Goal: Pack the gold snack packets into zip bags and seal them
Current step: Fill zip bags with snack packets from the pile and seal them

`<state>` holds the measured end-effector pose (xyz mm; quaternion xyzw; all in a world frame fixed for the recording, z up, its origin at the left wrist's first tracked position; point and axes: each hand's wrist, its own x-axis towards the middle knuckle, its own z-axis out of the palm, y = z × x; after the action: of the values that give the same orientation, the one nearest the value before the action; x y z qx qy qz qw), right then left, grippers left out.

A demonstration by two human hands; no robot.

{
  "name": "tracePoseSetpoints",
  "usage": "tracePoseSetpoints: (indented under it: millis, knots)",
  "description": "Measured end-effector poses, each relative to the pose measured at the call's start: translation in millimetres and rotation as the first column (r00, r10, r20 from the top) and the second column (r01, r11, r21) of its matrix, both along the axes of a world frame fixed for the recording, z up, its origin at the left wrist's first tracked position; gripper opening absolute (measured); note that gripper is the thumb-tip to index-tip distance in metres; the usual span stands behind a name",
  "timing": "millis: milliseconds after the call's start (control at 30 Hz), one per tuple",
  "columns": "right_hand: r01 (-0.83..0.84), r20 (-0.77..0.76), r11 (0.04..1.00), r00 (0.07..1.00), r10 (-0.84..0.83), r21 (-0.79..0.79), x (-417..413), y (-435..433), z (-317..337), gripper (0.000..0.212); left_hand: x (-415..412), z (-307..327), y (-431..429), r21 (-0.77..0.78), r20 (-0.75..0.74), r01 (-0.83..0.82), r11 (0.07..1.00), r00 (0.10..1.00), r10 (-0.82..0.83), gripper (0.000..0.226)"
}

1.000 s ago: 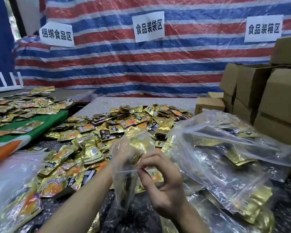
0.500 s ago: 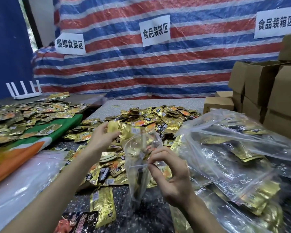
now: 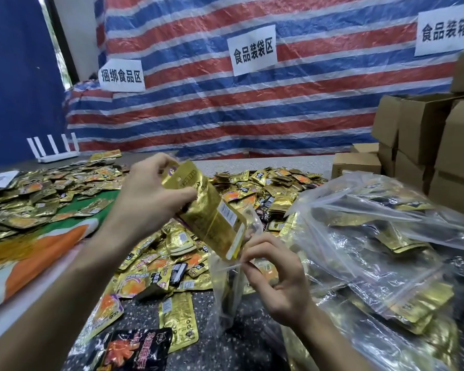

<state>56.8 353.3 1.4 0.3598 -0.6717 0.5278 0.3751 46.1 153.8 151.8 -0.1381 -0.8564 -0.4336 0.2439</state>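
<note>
Loading: gold packet (image 3: pixel 212 212) clamped in left hand (image 3: pixel 150 199), zip bag (image 3: pixel 227 293) rim pinched in right hand (image 3: pixel 279 277). Next: slide packet inside.

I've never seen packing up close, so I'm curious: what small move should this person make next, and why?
Probably slide the gold packet down into the zip bag. The left hand holds it tilted, lower end at the bag's mouth, which the right hand pinches at the rim; most of the packet is outside.
</note>
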Motion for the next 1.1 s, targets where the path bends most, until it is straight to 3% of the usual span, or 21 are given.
tracePoseSetpoints:
  millis: [67, 200, 400, 567, 633, 700, 767, 833, 933, 1000, 1100]
  knots:
    - [-0.004, 0.003, 1.0, 1.0, 0.004, 0.01, 0, -1, 0, 0.004, 3, 1, 8, -0.113, -0.115, -0.052, 0.992, 0.993, 0.039, 0.024]
    - [-0.012, 0.015, 1.0, 1.0, 0.012, 0.017, 0, -2, -1, 0.005, 7, 7, 15, -0.134, -0.183, -0.031, 0.991, 0.983, 0.006, 0.023]
    - [-0.01, 0.02, 1.0, 1.0, 0.009, 0.02, -1, 0, -4, 0.004, 6, 9, 22, -0.207, -0.178, -0.019, 0.978, 0.984, -0.019, 0.021]
    - [-0.021, -0.011, 0.999, 1.0, 0.021, 0.046, 0, -3, -5, 0.002, 9, -15, 41, -0.292, -0.044, 0.019, 0.956, 0.998, -0.033, 0.021]
    - [-0.025, -0.023, 0.999, 0.999, 0.026, 0.042, 0, -4, -5, 0.002, 10, -26, 49, -0.494, -0.087, -0.087, 0.865, 0.995, 0.051, 0.025]
    - [-0.012, -0.035, 0.999, 0.999, 0.014, 0.042, 0, -5, -5, 0.004, 11, -34, 55, -0.686, -0.156, -0.159, 0.71, 0.985, 0.069, 0.026]
    - [0.008, -0.034, 0.999, 0.999, -0.006, 0.046, 0, -6, -7, 0.006, 11, -39, 55, -0.795, -0.069, -0.074, 0.602, 0.997, 0.031, 0.023]
    - [0.031, -0.032, 0.998, 0.999, -0.029, 0.054, 1, -9, -6, 0.007, 10, -42, 49, -0.82, 0.069, 0.047, 0.571, 0.997, 0.018, 0.02]
    - [0.113, -0.034, 0.991, 0.993, -0.111, 0.065, 3, -15, 1, 0.005, 11, -38, 34, -0.748, 0.193, 0.15, 0.647, 0.981, -0.005, 0.054]
    - [0.185, -0.007, 0.979, 0.983, -0.185, 0.085, 6, -18, 12, 0.004, 16, -34, 21, -0.685, 0.216, 0.228, 0.692, 0.971, -0.106, 0.071]
    - [0.269, 0.053, 0.955, 0.959, -0.277, 0.124, 13, -18, 28, 0.009, 23, -32, 2, -0.713, 0.186, 0.298, 0.635, 0.953, -0.238, 0.047]
